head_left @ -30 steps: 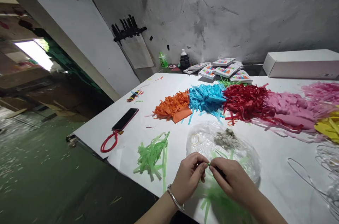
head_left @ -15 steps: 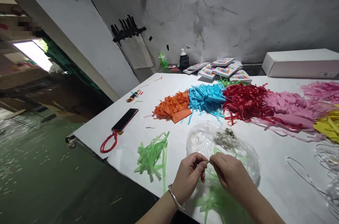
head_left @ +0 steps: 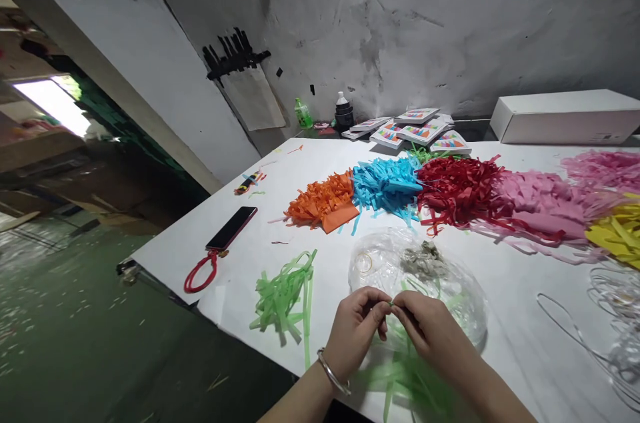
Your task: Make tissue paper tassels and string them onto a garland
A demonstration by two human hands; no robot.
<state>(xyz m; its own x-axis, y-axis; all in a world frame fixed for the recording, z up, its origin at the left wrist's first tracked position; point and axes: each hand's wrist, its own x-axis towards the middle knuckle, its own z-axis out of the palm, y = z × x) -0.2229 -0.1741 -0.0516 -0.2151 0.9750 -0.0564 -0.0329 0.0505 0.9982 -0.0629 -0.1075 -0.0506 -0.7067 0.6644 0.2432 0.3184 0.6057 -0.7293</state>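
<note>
Dim lighting: glaring opening [head_left: 53, 106] at nine o'clock; shadowed floor [head_left: 100, 323] at eight; green strips [head_left: 400, 376] at five o'clock, blurred.

The single view looks from the person's head, facing forward and down across a white table [head_left: 325, 156]. The left hand [head_left: 356, 333] and the right hand [head_left: 434, 328] are close to the lens, low and slightly right of centre, their forearms rising from the bottom edge. Beyond the tabletop, the view reaches a grey wall [head_left: 465, 16] across the upper part; at left, past the table's edge, it looks down onto a green floor [head_left: 105, 343].
</note>
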